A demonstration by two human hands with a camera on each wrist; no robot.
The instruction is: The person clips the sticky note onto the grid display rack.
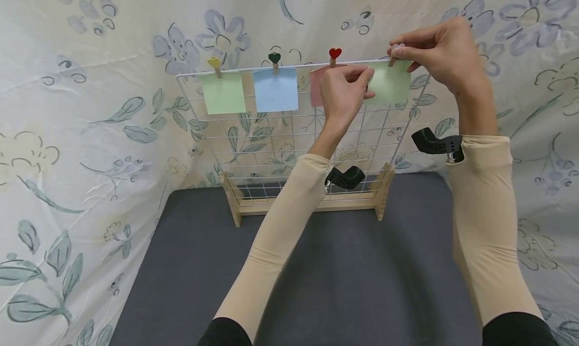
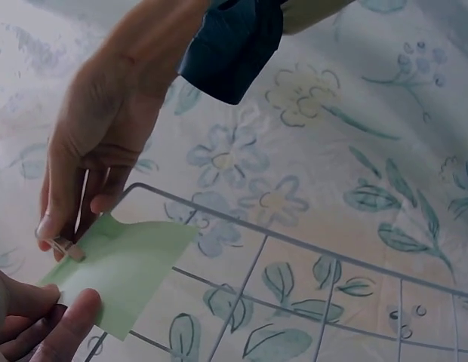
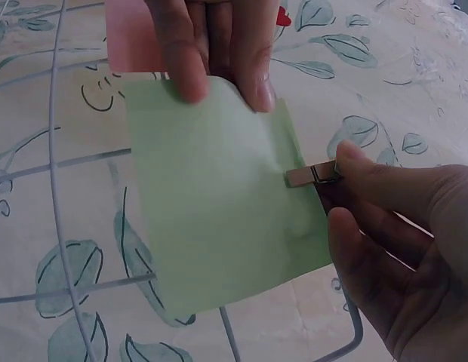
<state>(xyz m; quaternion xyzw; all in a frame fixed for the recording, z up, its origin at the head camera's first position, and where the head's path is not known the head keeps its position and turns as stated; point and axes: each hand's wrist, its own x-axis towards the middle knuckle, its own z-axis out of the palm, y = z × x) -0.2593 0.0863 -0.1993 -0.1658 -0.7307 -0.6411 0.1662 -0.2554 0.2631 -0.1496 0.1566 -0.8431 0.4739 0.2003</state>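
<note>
At the right end of the wire grid rack's top bar is a green paper square (image 1: 390, 85). My left hand (image 1: 342, 90) pinches its left edge between thumb and fingers, which shows closely in the right wrist view. My right hand (image 1: 445, 54) pinches a small wooden clothespin (image 3: 311, 175) whose tip lies on the paper's top edge. The fingers hide the clothespin's other end. Partly behind my left hand hangs a red paper square (image 1: 316, 87) under a clothespin with a red heart (image 1: 335, 53).
Further left on the wire grid rack (image 1: 289, 150) hang a blue paper square (image 1: 276, 91) with a green heart clip (image 1: 274, 58) and another green paper square (image 1: 223, 94) with a yellow heart clip (image 1: 214, 63). The rack's wooden base (image 1: 258, 207) stands on a dark grey table (image 1: 353, 265) before a floral cloth.
</note>
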